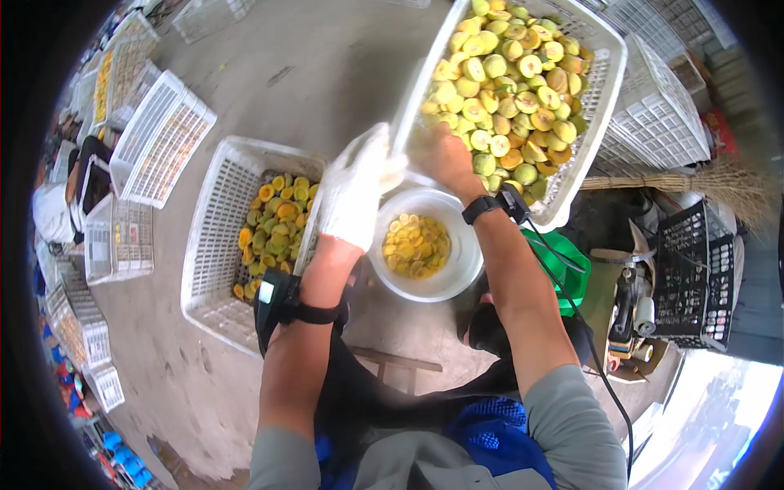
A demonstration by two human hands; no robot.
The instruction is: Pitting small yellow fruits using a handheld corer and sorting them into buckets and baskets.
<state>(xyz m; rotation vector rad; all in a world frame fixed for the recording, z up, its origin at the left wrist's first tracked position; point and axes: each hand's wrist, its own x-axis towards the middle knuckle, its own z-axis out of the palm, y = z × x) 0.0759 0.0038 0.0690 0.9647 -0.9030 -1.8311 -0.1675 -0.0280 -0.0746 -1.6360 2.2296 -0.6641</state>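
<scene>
My left hand [361, 184], in a white glove, is raised between two white plastic crates; whether it holds anything does not show. My bare right hand [446, 156] is blurred at the near left edge of the upper crate [603, 98], beside the halved yellow-green fruit [508, 92] heaped there; its fingertips are hard to make out. Below and between the hands stands a round white tub [427, 293] with yellow fruit pieces [416, 245] at its bottom. The left crate [205, 245] contains fruit halves [278, 229], many with hollow orange centres.
A green plastic container [572, 269] is right of the tub, near a straw broom [686, 182] and a black crate [695, 275]. A wooden stool piece [398, 360] is by my legs. White crates [162, 141] line the left side, near a partly visible person [55, 211].
</scene>
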